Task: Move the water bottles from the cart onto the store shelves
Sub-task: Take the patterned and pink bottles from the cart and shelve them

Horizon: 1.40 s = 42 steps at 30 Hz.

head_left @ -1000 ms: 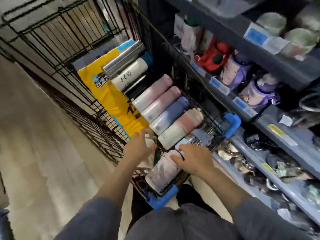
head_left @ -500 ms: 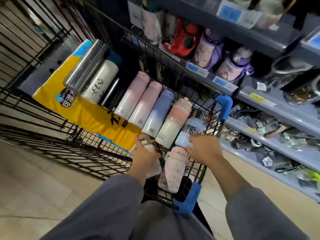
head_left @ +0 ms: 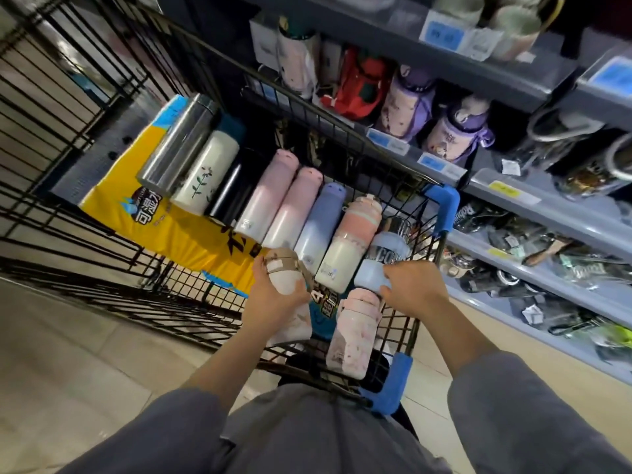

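At the near end of the wire cart [head_left: 393, 213], a white bottle with tan strap [head_left: 287, 278] is gripped by the left hand [head_left: 273, 302]; a pale blue bottle [head_left: 379, 265] (lettering partly legible, "COM") is clasped by the right hand [head_left: 410, 289]. Chinese characters are printed on the yellow bag [head_left: 136, 206].

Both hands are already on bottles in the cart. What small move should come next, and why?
Probably lift both bottles out toward the shelves. The left hand grips the white bottle with the beige strap, the right hand grips the pale blue bottle, and both bottles lie in the cart.
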Available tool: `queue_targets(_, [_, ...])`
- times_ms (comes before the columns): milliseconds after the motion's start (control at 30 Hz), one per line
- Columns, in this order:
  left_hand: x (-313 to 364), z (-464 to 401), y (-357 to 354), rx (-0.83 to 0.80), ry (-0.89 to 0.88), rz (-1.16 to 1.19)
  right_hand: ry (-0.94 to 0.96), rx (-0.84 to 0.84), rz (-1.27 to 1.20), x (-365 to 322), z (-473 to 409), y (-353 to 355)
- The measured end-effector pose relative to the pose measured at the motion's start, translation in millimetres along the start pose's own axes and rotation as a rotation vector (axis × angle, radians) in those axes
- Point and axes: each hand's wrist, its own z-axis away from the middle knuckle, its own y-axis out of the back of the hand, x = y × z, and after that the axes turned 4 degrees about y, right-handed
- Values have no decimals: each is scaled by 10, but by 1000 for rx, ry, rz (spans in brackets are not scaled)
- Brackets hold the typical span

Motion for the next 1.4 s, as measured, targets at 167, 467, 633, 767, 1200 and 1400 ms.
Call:
queue_targets(167, [62, 278, 338, 174, -250, 114, -15, -39, 34, -14, -9, 15])
queue_targets(467, [-56, 624, 566, 332, -583, 25, -425, -111, -532, -574, -81, -75])
queue_targets(633, [-39, 619, 578, 336, -590, 8, -781, -140, -950, -1007, 85, -442])
queue_targets(767, [-33, 642, 588, 335, -546, 31, -866, -171, -1076, -1143, 123, -575])
queue_targets(1200, [-47, 568, 573, 307, -642, -20, -921, 34, -1251, -1109, 247, -380])
queue_targets(1400, [-10, 655, 574, 341, -608, 4, -666, 333, -1385, -976, 605, 167])
